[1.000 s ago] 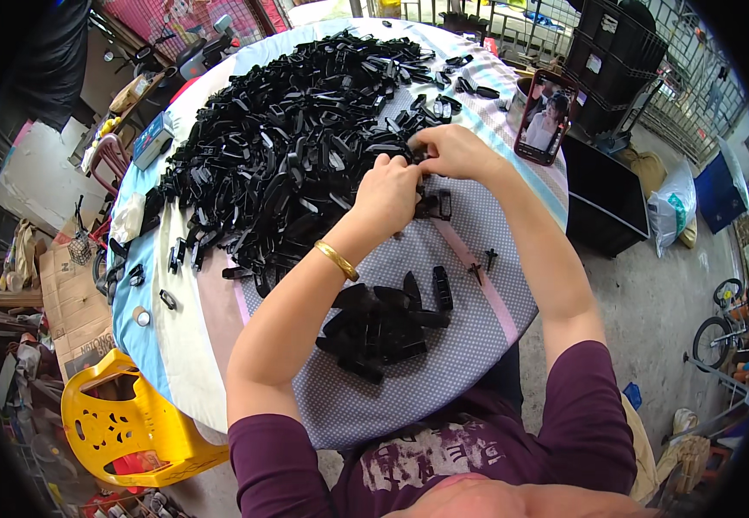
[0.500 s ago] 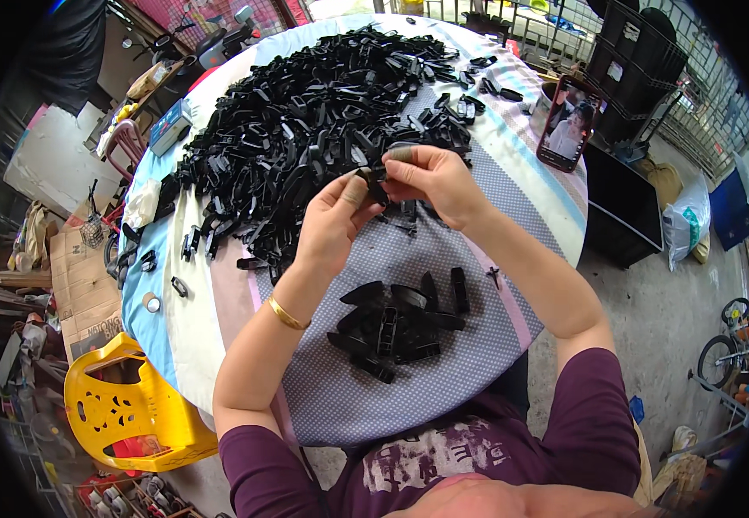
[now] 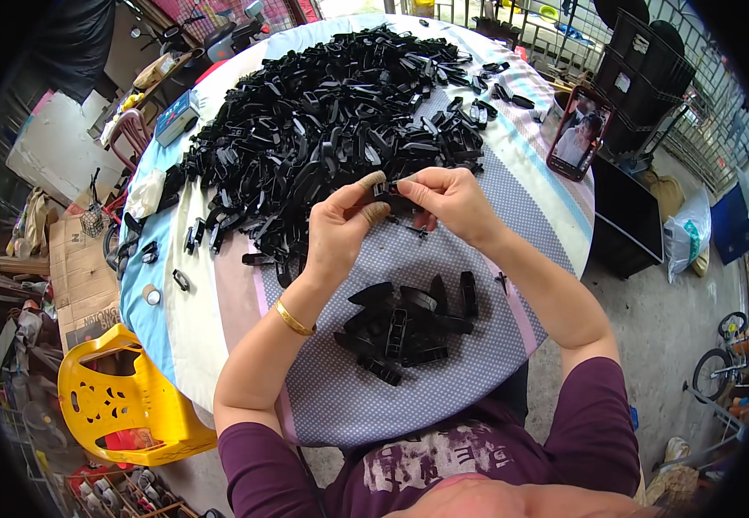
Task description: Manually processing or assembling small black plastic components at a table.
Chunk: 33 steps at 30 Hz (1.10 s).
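Above the near edge of a big heap of black plastic pieces (image 3: pixel 305 129), both hands meet at one small black plastic piece (image 3: pixel 384 189). My left hand (image 3: pixel 341 226) pinches its left end between thumb and fingers, with tan wraps on the fingertips. At the other end, my right hand (image 3: pixel 456 203) grips it with thumb and forefinger. The piece is narrow with a slot-like opening; its exact kind I cannot make out. Nearer to me lies a smaller pile of black, elongated, hollow pieces (image 3: pixel 398 332) on the tablecloth.
A cloth-covered round table (image 3: pixel 349 414) fills the middle. On its right edge a phone (image 3: pixel 579 134) stands propped up. A blue box (image 3: pixel 176 118) sits at the far left, a small round white-topped thing (image 3: pixel 152 296) at the left. A yellow chair (image 3: pixel 124 397) and black crates (image 3: pixel 625 207) flank the table.
The fingers have shifted slightly right and turned the held piece, so its slotted side now shows. My left thumb and forefinger have spread farther apart around it.
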Available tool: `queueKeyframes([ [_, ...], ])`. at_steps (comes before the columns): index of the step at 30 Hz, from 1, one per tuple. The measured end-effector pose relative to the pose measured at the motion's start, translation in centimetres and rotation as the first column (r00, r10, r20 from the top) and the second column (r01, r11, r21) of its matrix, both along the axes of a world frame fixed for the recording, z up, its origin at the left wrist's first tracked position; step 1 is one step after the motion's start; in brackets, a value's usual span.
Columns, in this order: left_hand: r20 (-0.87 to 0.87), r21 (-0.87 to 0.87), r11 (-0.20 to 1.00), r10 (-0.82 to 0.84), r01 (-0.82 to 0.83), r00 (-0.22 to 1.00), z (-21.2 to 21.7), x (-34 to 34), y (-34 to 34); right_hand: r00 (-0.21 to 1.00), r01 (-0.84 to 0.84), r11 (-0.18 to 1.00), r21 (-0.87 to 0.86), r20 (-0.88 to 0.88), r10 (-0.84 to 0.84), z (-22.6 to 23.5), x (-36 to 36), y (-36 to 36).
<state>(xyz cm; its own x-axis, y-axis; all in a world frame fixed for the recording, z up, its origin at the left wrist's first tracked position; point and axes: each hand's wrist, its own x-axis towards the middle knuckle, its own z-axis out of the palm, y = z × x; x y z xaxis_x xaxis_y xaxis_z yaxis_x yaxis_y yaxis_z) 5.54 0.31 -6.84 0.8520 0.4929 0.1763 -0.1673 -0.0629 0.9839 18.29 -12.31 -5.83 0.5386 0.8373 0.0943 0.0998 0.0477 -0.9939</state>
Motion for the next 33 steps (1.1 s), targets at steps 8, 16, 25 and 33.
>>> queueKeyframes([
  [8,0.036,-0.151,0.987,-0.047,0.052,0.998,0.1,0.2,-0.7,0.941,0.088,0.985,0.147,0.313,-0.131,-1.6,-0.6,0.4],
  [16,0.057,-0.194,0.973,-0.113,0.122,0.992,0.7,-0.3,0.2,0.868,-0.141,0.989,0.05,0.486,0.099,-1.0,0.0,-0.3],
  [25,0.093,-0.176,0.975,-0.121,0.136,0.988,1.0,-0.8,0.3,0.655,-0.042,0.979,0.202,0.745,-0.126,-1.4,-1.0,-0.4],
  [33,0.086,0.457,0.889,-0.01,-0.031,0.996,1.3,-0.6,-1.6,0.633,0.24,0.925,-0.294,0.77,0.08,2.6,4.6,-3.4],
])
